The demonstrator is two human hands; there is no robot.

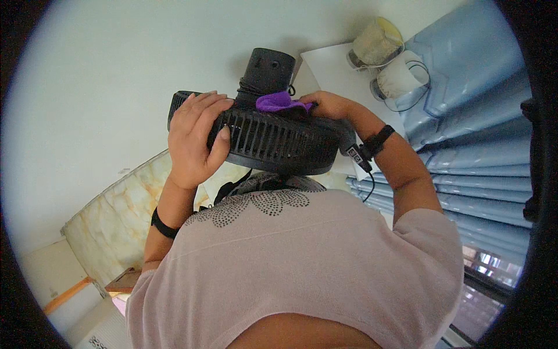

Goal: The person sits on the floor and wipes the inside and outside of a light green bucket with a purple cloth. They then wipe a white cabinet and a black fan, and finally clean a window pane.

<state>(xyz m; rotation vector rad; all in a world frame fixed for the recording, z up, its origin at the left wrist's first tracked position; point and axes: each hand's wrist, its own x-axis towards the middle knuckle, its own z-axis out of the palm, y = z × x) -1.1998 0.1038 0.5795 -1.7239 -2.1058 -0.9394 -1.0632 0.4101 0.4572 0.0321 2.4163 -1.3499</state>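
Note:
A black electric fan (279, 139) with a round slatted housing is in front of my chest. A dark cylindrical part (268, 65) sticks up behind the housing, with a cord wound around its lower end. My left hand (196, 135) grips the left side of the housing, fingers over the top and thumb across the slats. At the far right side, my right hand (329, 105) holds a purple cloth (279, 101) against the top of the fan. Its fingertips are partly hidden behind the fan and cloth.
Two cylindrical containers (377, 41) (401, 74) stand on a white surface (327, 65) at the upper right. Blue curtains (475, 131) hang on the right. A thin black cable (372, 187) hangs from a dark connector (359, 159). Marble-patterned panelling (113, 213) lines the left wall.

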